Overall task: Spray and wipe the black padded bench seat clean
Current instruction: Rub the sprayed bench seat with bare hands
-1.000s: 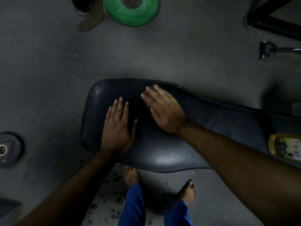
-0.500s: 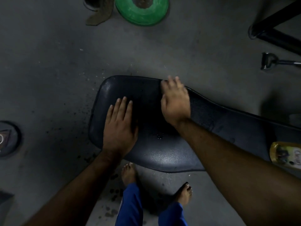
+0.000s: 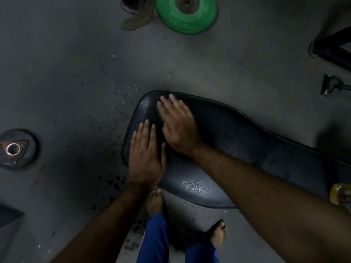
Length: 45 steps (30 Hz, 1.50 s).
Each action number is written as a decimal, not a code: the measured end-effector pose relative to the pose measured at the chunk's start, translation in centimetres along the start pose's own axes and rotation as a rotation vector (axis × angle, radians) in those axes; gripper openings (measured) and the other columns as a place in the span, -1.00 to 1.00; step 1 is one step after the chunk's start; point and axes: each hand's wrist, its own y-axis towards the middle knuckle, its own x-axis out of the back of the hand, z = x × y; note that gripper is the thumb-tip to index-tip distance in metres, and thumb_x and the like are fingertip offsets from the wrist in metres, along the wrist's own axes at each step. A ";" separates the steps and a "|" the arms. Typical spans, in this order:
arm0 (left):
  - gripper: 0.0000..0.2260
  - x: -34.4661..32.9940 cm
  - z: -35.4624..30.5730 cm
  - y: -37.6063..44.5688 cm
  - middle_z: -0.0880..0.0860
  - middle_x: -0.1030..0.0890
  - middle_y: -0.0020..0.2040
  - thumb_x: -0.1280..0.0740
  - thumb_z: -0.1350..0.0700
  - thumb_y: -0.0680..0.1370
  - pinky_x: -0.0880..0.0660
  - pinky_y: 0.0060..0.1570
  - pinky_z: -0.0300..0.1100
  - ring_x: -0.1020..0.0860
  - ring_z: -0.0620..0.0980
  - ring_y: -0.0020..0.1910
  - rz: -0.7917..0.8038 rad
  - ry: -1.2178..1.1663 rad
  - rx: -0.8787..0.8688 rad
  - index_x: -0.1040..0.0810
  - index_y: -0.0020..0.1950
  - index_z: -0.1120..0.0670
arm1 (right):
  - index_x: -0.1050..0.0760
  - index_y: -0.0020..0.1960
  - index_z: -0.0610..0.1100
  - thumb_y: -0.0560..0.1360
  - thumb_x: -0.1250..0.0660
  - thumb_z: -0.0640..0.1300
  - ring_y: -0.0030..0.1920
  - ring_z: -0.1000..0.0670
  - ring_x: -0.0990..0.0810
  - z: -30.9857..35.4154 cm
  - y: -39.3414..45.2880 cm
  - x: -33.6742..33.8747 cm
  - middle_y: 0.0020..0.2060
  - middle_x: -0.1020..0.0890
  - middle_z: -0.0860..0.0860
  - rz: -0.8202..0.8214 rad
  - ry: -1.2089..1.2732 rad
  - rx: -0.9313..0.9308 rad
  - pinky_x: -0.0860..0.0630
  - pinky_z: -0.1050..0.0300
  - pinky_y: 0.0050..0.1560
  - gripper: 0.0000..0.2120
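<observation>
On the grey floor (image 3: 76,82), the black seat (image 3: 237,133) is lying lengthwise, its rounded end pointing left. The left hand (image 3: 146,158) is resting flat on that end, fingers straight and close together, thumb apart. The right hand (image 3: 178,124) is lying palm down just beyond it, fingers straight and slightly spread. A yellow bottle (image 3: 340,196) is sitting at the right edge. A green disc (image 3: 187,14) is lying well apart, above.
</observation>
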 end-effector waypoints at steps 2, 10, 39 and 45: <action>-0.50 -0.2 -0.4 -0.4 0.24 -0.29 0.50 -0.17 0.02 0.61 -0.18 0.47 0.09 -0.23 0.16 0.51 -0.019 0.027 0.057 -0.33 0.47 0.27 | -0.38 0.49 -0.21 0.46 -0.09 -0.08 0.52 -0.19 -0.30 -2.9 1.0 1.7 0.48 -0.41 -0.16 0.036 -0.011 0.099 -0.22 -0.10 0.51 -0.39; -0.54 -0.6 -0.6 -0.6 0.24 -0.32 0.49 -0.19 0.07 0.60 -0.19 0.47 0.08 -0.25 0.15 0.50 -0.067 -0.005 0.129 -0.36 0.44 0.28 | -0.44 0.45 -0.16 0.45 -0.10 -0.07 0.49 -0.15 -0.37 -0.1 4.5 1.3 0.44 -0.48 -0.11 0.113 0.017 0.185 -0.23 -0.06 0.47 -0.41; -0.62 -1.4 -0.5 -0.6 0.25 -0.42 0.42 -0.18 0.21 0.59 -0.18 0.47 0.00 -0.34 0.19 0.44 -0.214 -0.074 0.224 -0.42 0.39 0.31 | -0.36 0.51 -0.16 0.47 -0.17 -0.11 0.54 -0.16 -0.29 -1.3 4.1 1.8 0.49 -0.41 -0.11 0.058 -0.017 0.061 -0.21 -0.15 0.52 -0.41; -0.59 -0.8 -0.5 -1.9 0.25 -0.40 0.43 -0.16 0.19 0.59 -0.20 0.46 0.08 -0.31 0.19 0.46 -0.165 -0.104 0.294 -0.38 0.42 0.30 | -0.42 0.47 -0.14 0.44 -0.23 -0.16 0.53 -0.13 -0.30 1.3 1.3 0.9 0.46 -0.45 -0.08 0.213 0.029 0.385 -0.08 -0.04 0.52 -0.42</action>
